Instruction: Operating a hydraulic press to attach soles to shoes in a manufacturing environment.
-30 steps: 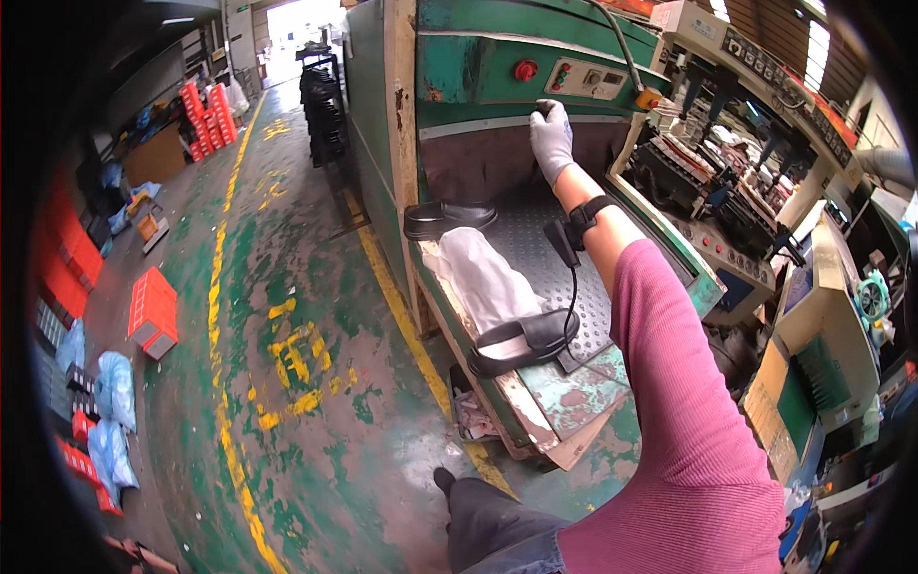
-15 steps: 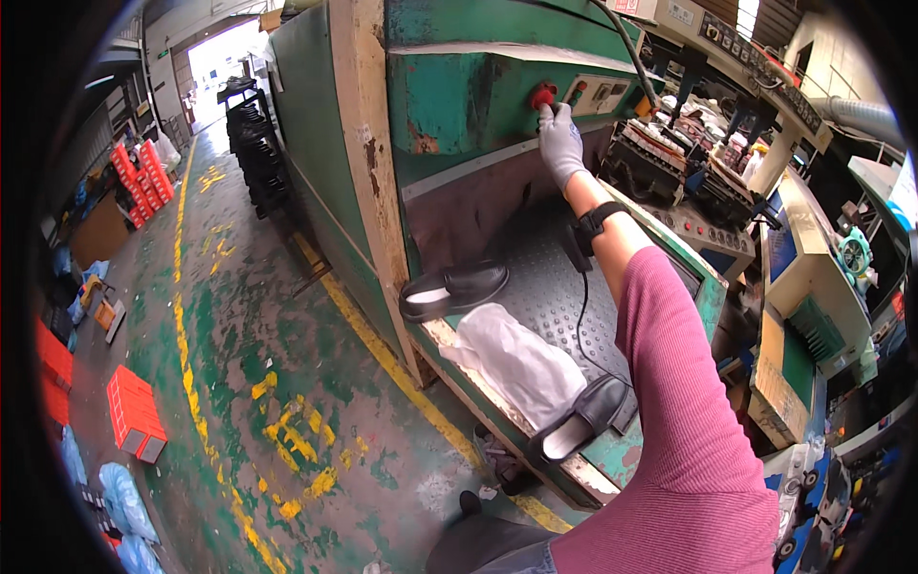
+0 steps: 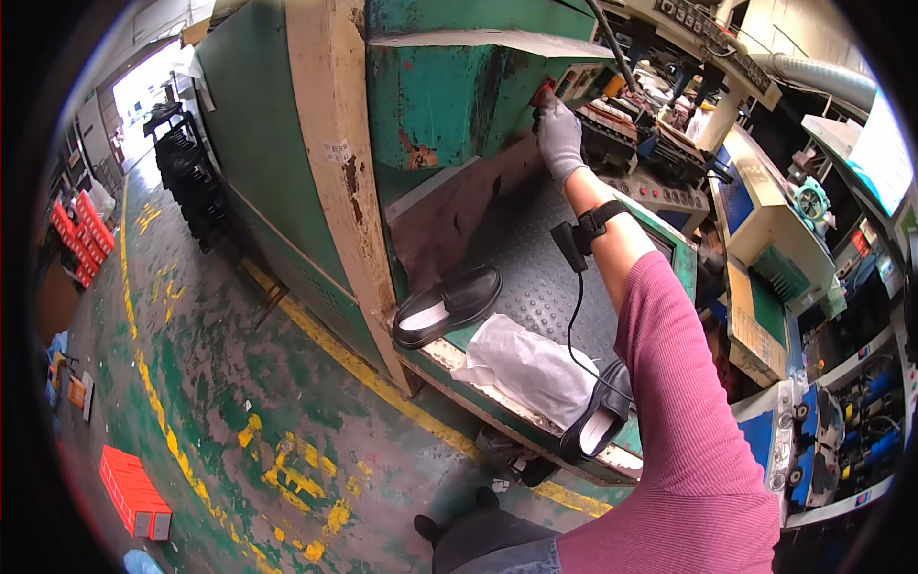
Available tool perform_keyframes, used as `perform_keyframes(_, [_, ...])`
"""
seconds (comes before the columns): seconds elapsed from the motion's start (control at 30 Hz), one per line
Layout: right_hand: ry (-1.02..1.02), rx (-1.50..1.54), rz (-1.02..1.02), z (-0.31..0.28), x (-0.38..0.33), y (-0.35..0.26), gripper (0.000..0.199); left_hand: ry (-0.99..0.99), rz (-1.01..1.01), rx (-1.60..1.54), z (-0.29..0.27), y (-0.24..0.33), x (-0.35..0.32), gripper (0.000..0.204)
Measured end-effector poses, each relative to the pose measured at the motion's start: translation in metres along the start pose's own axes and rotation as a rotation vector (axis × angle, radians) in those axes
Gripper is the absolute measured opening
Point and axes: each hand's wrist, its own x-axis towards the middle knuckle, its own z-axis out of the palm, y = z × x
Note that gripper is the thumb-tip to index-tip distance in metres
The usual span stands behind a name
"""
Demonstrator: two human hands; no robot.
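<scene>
In the head view, your right hand (image 3: 559, 139), in a pale glove, reaches up to the red button (image 3: 543, 93) on the front of the green machine (image 3: 421, 105). Your fingers are bent and bunched at the button and partly hide it; you cannot tell from here whether they press it, pinch it or only rest against it. Your left hand is out of view, so its fingers cannot be judged.

Two black shoes lie below on the machine's table: one shoe (image 3: 473, 292) beside the cream post (image 3: 339, 153), the other shoe (image 3: 610, 402) near your sleeve (image 3: 674, 373), partly behind it. A crumpled white sheet (image 3: 531, 368) lies between them, and the dark studded mat (image 3: 540, 301) stretches back beneath your forearm.

The step in hand looks like working the button. As a judgement, your next move calls for a firm, straight touch there, with the forearm and the dangling black cord (image 3: 571, 330) clear of the near shoe.
</scene>
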Motion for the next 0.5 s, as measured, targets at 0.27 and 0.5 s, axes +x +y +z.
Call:
perform_keyframes(0.27, [-0.044,0.339,0.052,0.013,-0.013,-0.012,0.060,-0.001,-0.006,0.053,-0.027,0.002,0.002,0.046])
perform_keyframes(0.5, [-0.048,0.316,0.042,0.017,0.004,0.005,0.054,-0.033,-0.018,0.065,-0.022,-0.010,-0.002,0.047])
